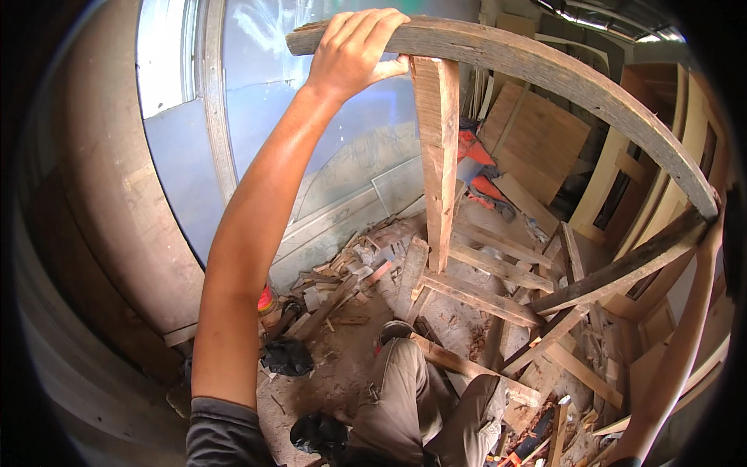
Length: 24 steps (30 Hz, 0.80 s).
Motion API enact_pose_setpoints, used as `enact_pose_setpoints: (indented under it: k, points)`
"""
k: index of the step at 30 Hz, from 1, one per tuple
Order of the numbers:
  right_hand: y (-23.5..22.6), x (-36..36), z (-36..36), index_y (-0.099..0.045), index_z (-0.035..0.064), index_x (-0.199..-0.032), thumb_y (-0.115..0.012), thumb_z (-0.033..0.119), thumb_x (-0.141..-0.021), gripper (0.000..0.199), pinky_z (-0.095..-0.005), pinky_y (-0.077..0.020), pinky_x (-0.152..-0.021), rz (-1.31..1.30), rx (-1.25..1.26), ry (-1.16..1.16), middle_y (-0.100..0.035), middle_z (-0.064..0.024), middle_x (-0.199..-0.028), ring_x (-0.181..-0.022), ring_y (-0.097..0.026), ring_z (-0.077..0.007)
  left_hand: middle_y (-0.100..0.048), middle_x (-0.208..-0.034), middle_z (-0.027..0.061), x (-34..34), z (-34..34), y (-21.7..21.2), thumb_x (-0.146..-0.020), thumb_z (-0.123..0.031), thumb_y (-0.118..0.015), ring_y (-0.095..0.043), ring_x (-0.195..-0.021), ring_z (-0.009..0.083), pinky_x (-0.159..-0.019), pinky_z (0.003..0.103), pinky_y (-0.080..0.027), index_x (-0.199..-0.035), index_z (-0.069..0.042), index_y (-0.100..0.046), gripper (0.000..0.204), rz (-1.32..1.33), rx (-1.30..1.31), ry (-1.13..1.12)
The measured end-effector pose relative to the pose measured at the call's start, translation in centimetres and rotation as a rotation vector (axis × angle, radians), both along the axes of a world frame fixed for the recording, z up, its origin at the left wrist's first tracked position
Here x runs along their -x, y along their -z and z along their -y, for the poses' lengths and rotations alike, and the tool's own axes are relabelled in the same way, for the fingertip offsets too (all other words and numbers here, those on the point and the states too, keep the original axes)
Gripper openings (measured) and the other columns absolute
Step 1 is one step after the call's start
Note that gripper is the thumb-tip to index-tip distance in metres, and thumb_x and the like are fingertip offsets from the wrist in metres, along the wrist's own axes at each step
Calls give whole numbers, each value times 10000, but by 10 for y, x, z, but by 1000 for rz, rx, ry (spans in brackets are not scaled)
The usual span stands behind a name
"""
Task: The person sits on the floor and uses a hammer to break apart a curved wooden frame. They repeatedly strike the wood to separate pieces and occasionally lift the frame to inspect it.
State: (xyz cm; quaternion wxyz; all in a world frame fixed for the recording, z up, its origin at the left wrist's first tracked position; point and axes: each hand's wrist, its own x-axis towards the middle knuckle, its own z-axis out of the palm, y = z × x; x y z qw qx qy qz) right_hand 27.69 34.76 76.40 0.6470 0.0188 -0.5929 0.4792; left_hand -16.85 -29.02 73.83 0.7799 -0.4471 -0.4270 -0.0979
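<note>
A weathered wooden beam (537,61) spans the top of the view, bent by the lens. Near its left end my left hand (356,53) grips it, fingers over the top and thumb below. At its right end my right hand (717,216) holds the corner where the beam meets a second timber leg (634,261); its fingers are mostly hidden. An upright wooden post (437,148) stands under the beam beside my left thumb. Below, the post and leg meet a low frame of rough timber bars (486,300).
Wood scraps (342,292) and black plastic bags (288,356) litter the dirt floor. A blue panel wall (183,171) stands at left. Plywood sheets (545,140) and long boards (603,183) lean at back right. Orange-red cloth (478,159) lies behind the post. Offcuts lie beside my knees.
</note>
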Motion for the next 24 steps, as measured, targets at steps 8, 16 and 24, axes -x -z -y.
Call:
enact_pose_setpoints:
  k: [8,16,24]
  points:
    - [0,2,4,-527,23,-1407,-310,354,-1044,537,-362,-295,-1165,6,-33,19,-529,-102,-1444,-1360,-453,-246,-620,-1190,185,6,-5,4,-719,-363,-788,-587,-1138,345,-987,495,-435,-1215,28,-564,670,39,-6,-57]
    - [-1,5,-1,-564,34,-1355,-363,375,-1055,497,-358,-329,-1135,61,-34,185,-570,-93,-1376,-1296,-500,-218,-625,-1165,166,10,-6,-6,-713,-356,-797,-590,-1120,341,-987,492,-435,-1217,6,-562,663,33,15,-77]
    - [-52,-48,-37,-555,61,-1390,-387,414,-1052,517,-300,-411,-1054,96,-34,388,-624,-87,-1292,-1220,-556,-205,-640,-1053,156,-48,33,-48,-688,-319,-788,-632,-983,343,-842,432,-516,-1189,-52,-589,602,69,23,-95]
